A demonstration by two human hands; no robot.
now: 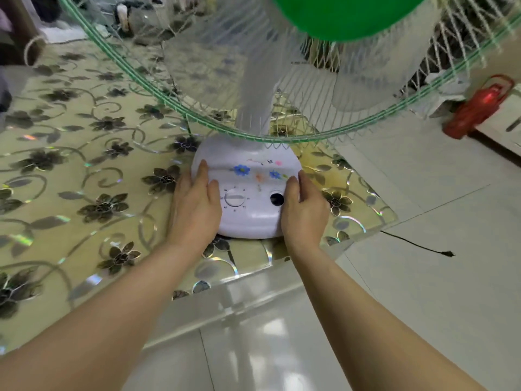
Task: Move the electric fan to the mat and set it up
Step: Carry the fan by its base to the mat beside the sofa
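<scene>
1. The electric fan (248, 193) is sitting on the floral mat (84, 170), close to the mat's near right corner. Its white base is sitting fully on the mat, not on the tile floor (423, 277).
2. You're bracing the base from both sides: left hand (194, 204) is pressing on the left flank, right hand (304, 210) on the right flank.
3. Fingers on both hands are lying flat and spread against the plastic, thumbs resting on top. You're not clamping on anything, just pressing the shell between your palms.
4. Timer dial (234, 199) and the dark knob (276, 199) are sitting between your thumbs, untouched.
5. The move looks done; setup is looking like what's left.
6. Risk: the power cord (417, 245) is trailing off the right side across the tile, plug lying loose. Dragging the base further could be snagging it.
7. Risk: the big grille (282, 80) is making the fan top-heavy. Pushing low on the base could be tipping it.
8. Risk: the mat looks glossy, so the base may be sliding toward the nearby edge when you let go or nudge it.
9. Risk: your right thumb is sitting just beside the knob; a slip could be switching it.
</scene>
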